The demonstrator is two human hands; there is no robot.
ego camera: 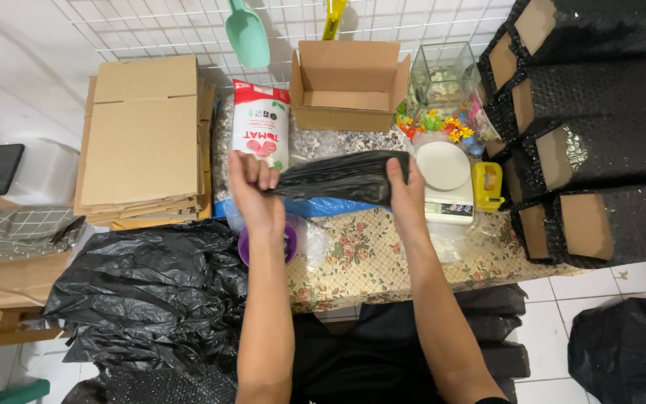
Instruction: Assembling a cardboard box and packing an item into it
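Both hands clamped on a rolled black plastic bag.
Left hand fists one end, right hand the other, before the open brown cardboard box; hard twisting could tear it.

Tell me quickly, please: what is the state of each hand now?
Left hand: closed in a fist on one end of the black plastic-wrapped bundle.
Right hand: closed around the bundle's other end.

Black plastic bundle, horizontal, above table
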